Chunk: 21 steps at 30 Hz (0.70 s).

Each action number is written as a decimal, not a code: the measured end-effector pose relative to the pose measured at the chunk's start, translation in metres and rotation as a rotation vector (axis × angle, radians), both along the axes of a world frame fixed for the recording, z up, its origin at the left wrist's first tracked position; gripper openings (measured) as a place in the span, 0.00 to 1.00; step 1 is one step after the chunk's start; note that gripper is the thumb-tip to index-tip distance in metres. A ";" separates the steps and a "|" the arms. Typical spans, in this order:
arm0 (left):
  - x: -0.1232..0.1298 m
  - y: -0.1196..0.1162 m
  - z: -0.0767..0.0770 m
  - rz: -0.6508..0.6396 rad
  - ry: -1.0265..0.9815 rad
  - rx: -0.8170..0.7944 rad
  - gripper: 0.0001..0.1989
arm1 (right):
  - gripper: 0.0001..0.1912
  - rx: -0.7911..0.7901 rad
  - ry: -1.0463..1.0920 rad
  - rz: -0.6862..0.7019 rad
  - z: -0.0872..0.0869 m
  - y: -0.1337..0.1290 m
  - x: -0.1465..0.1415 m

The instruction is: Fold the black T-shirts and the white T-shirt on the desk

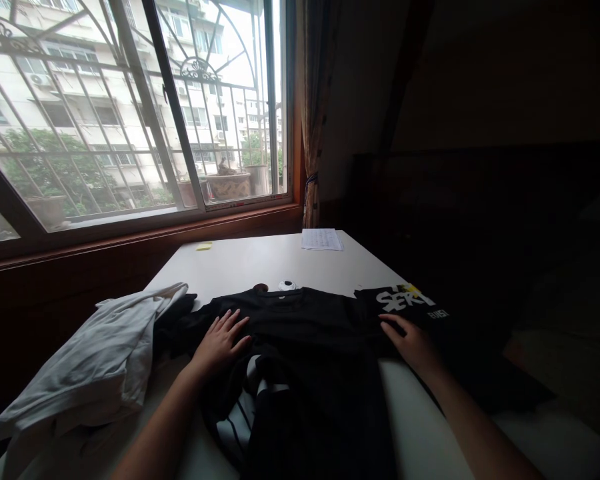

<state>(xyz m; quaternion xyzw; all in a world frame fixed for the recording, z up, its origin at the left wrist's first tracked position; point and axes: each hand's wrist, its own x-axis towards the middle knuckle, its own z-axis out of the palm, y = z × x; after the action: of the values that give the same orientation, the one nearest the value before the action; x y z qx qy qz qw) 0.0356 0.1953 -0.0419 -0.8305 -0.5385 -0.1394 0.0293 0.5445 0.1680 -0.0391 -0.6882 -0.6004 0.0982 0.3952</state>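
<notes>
A black T-shirt [320, 347] lies spread on the white table [240, 260], its neckline toward the far side. One lower part is turned over, showing a white-and-black print. My left hand [223, 340] rests flat on the shirt's left shoulder, fingers spread. Over at the right sleeve, my right hand [413, 343] has its fingers stretched out, the thumb and forefinger apart. Just beyond that hand lies another dark garment [443, 333] with white and yellow lettering. Whether the right fingertips touch the sleeve or this second garment, I cannot tell.
White and dark clothes are heaped at the left, with a white garment [105, 347] on top. Beyond the neckline sits a small white round object [287, 285]. Papers [322, 239] and a yellow note [204, 246] lie near the far edge, below a barred window [130, 113].
</notes>
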 end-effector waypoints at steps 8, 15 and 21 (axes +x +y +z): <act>-0.002 -0.002 0.000 0.008 0.043 -0.025 0.29 | 0.21 0.042 -0.018 -0.018 -0.009 0.005 0.006; -0.001 -0.004 0.003 -0.003 0.058 -0.048 0.30 | 0.23 0.072 0.052 -0.018 -0.014 0.009 0.010; -0.006 -0.005 0.006 -0.061 0.013 -0.067 0.28 | 0.24 0.016 0.232 0.064 0.008 0.025 0.024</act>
<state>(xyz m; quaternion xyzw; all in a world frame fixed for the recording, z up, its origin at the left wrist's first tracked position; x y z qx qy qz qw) 0.0293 0.1906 -0.0359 -0.8480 -0.5170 -0.1169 0.0005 0.5686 0.1931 -0.0307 -0.6494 -0.5732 0.1852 0.4642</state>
